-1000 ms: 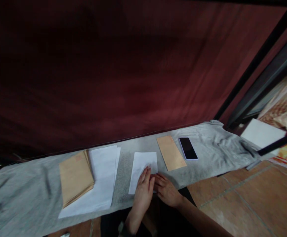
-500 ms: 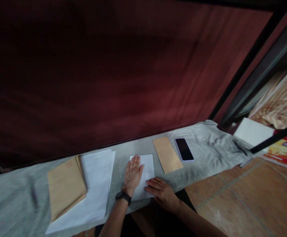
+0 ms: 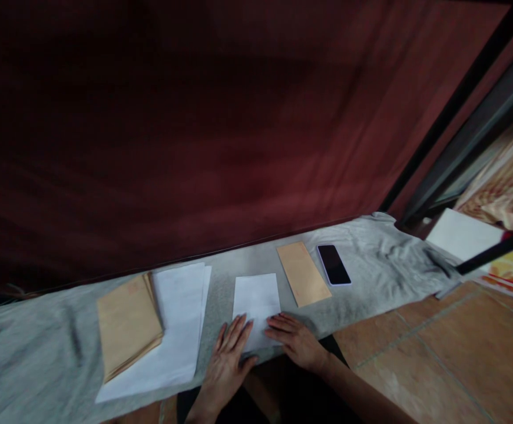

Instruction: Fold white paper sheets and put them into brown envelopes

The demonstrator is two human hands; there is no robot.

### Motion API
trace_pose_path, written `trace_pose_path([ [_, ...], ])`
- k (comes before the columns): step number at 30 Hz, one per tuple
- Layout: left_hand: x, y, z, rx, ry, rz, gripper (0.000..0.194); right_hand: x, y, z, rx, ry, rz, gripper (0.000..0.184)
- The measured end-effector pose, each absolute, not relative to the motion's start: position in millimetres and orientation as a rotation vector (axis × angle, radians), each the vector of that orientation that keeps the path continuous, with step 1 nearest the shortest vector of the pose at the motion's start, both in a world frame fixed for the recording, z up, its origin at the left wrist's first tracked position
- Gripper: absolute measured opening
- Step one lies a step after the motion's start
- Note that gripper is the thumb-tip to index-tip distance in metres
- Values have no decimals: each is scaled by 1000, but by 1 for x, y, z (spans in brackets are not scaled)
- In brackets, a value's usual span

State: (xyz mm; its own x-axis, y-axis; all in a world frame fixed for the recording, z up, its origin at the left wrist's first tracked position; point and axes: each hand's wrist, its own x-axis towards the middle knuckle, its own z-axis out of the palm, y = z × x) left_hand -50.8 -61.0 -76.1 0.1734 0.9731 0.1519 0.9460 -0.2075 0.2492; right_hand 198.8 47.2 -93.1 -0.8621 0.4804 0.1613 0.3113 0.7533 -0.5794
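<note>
A small white sheet of paper (image 3: pixel 257 294), apparently folded, lies on the grey cloth before me. My left hand (image 3: pixel 229 359) is spread at its lower left corner, fingertips resting on the paper and thumb out to the side. On the lower right edge lies my right hand (image 3: pixel 298 341), fingers stretched over the paper. Neither hand grips anything. Just right of the paper is a single brown envelope (image 3: pixel 304 274). Further left, a stack of brown envelopes (image 3: pixel 129 327) sits partly over larger white sheets (image 3: pixel 181 330).
A phone (image 3: pixel 334 265) with a dark screen lies right of the single envelope. Grey cloth (image 3: pixel 380 253) covers the narrow bench, which ends against a dark red panel (image 3: pixel 238 147). Brown floor tiles (image 3: pixel 450 347) show at the lower right, near a dark metal frame (image 3: pixel 450 112).
My left hand has slid from the paper's upper part down to its lower left edge. The right hand stays at the lower right. The whole view has shifted slightly.
</note>
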Motion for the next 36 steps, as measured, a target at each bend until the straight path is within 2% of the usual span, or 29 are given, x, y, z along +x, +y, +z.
trace_pose_path([
  [3,-53,-58,-80,2301,1988,443,68,203,47,-92,-605,-2644,813,50],
  [7,-62,-57,-87,2332,1959,423,77,212,45,-92,-653,-2651,772,52],
  [13,-61,-77,-88,2385,1875,519,57,220,46,-98,-675,-2646,745,58],
  [17,-60,-78,-85,2225,1944,602,62,218,50,-101,-715,-2606,710,68],
  [19,-62,-74,-85,2179,1927,623,57,217,54,-100,-745,-2592,717,67],
  [26,-65,-60,-83,1921,1941,850,28,208,67,-85,-900,-2518,779,43],
  [30,-59,-51,-77,1704,2046,993,33,198,73,-87,-1047,-2439,735,19],
  [36,-54,-39,-65,1410,2128,978,35,181,83,-91,-1193,-2326,718,19],
])
